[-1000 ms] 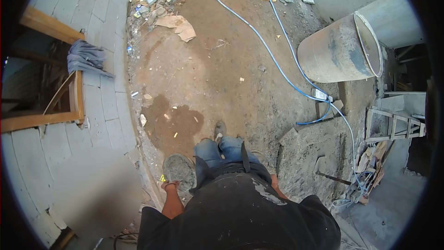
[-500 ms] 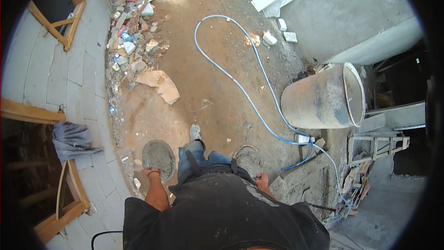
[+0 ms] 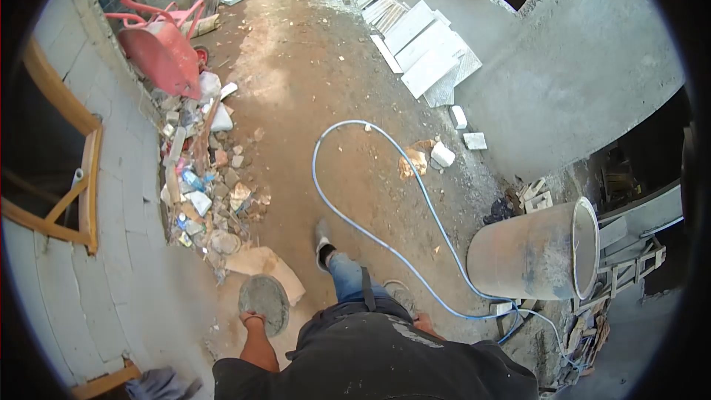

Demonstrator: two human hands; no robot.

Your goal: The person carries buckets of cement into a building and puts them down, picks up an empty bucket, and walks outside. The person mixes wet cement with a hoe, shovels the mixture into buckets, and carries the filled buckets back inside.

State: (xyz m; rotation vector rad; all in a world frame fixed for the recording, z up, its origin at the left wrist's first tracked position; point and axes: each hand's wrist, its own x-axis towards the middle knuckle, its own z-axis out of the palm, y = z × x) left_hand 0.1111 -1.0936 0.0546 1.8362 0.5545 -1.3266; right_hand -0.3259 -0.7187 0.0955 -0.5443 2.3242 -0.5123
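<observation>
My left hand (image 3: 253,318) is closed at the near edge of a round bucket of wet grey mortar (image 3: 264,304), which hangs beside my left leg. On the other side, my right hand (image 3: 425,325) is partly covered by my dark shirt. A second bucket of grey mortar (image 3: 401,296) shows just ahead of it, beside my right hip, with its rim partly visible. The right fingers look curled in at that bucket's near side, though the grip itself is mostly hidden.
A blue hose (image 3: 385,248) loops over the dirt ahead. A large barrel (image 3: 522,255) stands right. Rubble (image 3: 200,185) and a red wheelbarrow (image 3: 159,52) line the left wall. White tiles (image 3: 422,48) lean on the right wall, with white blocks (image 3: 442,154) nearby.
I have stepped forward along the dirt path, and both buckets have come along with my hands. The hose, barrel and rubble sit lower in view, and the whole wheelbarrow now shows.
</observation>
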